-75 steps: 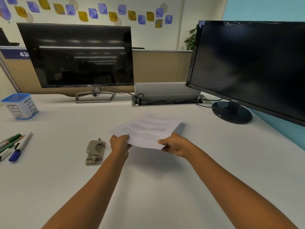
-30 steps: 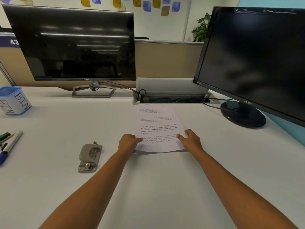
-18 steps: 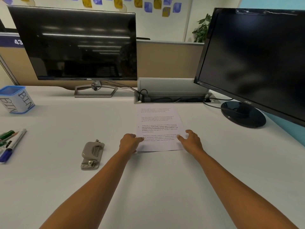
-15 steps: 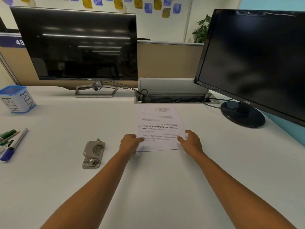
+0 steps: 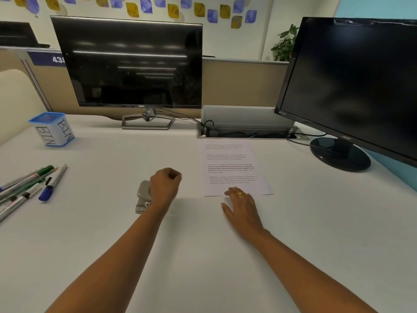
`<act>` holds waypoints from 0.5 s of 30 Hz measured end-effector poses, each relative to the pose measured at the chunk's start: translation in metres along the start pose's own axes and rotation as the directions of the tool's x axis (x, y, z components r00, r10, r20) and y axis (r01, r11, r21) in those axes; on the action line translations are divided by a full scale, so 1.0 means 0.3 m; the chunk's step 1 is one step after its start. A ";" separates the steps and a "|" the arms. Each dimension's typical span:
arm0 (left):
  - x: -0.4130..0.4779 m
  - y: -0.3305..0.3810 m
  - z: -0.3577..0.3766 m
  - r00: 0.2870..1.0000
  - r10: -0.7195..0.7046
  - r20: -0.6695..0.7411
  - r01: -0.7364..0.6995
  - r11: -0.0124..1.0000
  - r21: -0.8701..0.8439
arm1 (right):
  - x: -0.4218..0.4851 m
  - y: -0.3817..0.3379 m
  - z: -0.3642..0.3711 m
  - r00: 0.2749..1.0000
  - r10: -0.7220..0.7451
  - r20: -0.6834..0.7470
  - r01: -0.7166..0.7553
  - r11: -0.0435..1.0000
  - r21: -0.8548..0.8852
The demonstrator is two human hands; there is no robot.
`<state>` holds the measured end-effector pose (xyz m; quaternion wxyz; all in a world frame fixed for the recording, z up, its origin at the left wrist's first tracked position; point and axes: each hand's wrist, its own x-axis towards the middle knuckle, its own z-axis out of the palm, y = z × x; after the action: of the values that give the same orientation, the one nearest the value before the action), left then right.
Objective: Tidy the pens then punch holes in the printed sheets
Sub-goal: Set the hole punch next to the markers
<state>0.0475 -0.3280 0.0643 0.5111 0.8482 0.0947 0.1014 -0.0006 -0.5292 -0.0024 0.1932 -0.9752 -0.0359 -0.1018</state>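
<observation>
Leaving the near left corner of the printed sheet (image 5: 230, 159), where it was resting half a second ago, the left hand (image 5: 165, 188) is now hanging over the hole punch (image 5: 142, 193) at about 11 o'clock from the person. Its fingers are curling into a loose fist with nothing showing between them. The wrist is covering the punch's right side, and whether the hand is touching the punch cannot be told. The right hand (image 5: 242, 207) is also sitting nearer the person than before. It is lying flat and relaxed on the white desk (image 5: 203, 256) with fingers straight, gripping nothing. Its fingertips (image 5: 230, 191) are just meeting the sheet's near edge, and a gold ring (image 5: 240, 193) is showing on one finger.

The sheet is lying flat and square at about 1 o'clock. Its far edge is reaching close to the open cable tray (image 5: 246, 132) at 12 o'clock. The grey punch is lying on the desk just left of the sheet, apart from it.

The pens (image 5: 27, 184) are lying loose in a scattered bunch at 9 o'clock, a blue-capped marker (image 5: 50, 186) lying nearest the punch but well apart from it. A blue-rimmed tub marked BIN (image 5: 53, 129) is standing upright at 10 o'clock, beyond the pens. A dark Dell monitor (image 5: 135, 64) is standing at 11 o'clock, and a dark Acer monitor (image 5: 356, 82) is standing at 2 o'clock.
</observation>
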 end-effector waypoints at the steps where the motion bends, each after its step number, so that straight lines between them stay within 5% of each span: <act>1: 0.002 -0.009 -0.028 0.998 0.016 -0.057 -0.015 1.000 0.024 | -0.008 -0.009 0.009 0.999 -0.041 0.010 0.041 0.999 -0.011; 7: 0.047 -0.112 -0.154 0.984 0.024 -0.177 0.013 0.978 0.207 | -0.030 -0.064 0.033 0.994 -0.111 -0.014 0.111 0.994 0.024; 11: 0.073 -0.156 -0.181 0.992 -0.118 -0.039 0.124 0.945 0.302 | -0.041 -0.080 0.033 0.993 -0.102 -0.055 0.103 0.994 0.025; 15: 0.090 -0.152 -0.201 0.984 -0.161 0.081 0.142 0.969 0.201 | -0.045 -0.089 0.022 0.990 -0.080 -0.116 0.083 0.996 0.022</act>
<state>0.0546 -0.2489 0.0533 0.4359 0.8883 0.1439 0.0114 -0.0155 -0.5023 -0.0014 0.2037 -0.9628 -0.0659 -0.1650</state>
